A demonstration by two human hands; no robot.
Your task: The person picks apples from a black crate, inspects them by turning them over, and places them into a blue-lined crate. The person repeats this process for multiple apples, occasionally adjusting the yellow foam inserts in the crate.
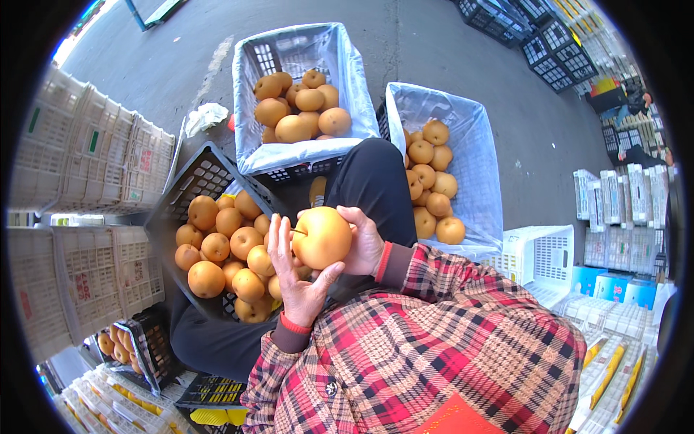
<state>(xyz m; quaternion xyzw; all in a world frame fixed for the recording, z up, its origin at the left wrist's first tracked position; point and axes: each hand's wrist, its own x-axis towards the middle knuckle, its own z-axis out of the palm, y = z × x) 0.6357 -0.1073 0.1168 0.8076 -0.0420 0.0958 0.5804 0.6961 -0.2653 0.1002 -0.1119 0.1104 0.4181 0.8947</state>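
Observation:
A round, yellow-brown Asian pear (322,237) with a thin stem is between my two hands. My right hand (364,241) grips it from the right side. My left hand (293,276) touches its left side near the stem, fingers extended and thumb below the fruit. Left of my hands, a black plastic crate (206,157) between my legs holds many similar pears (246,242). Beyond my knee stands a crate lined with bluish plastic film (303,154), with pears (293,128) inside. Another film-lined crate (477,179) at the right holds more pears (435,132).
Stacked white plastic crates (97,146) rise at the left. A smaller black crate of pears (157,347) sits at lower left. An open white crate (547,260) is at right, near blue boxes (610,286). Crumpled white plastic (206,118) lies on the grey ground.

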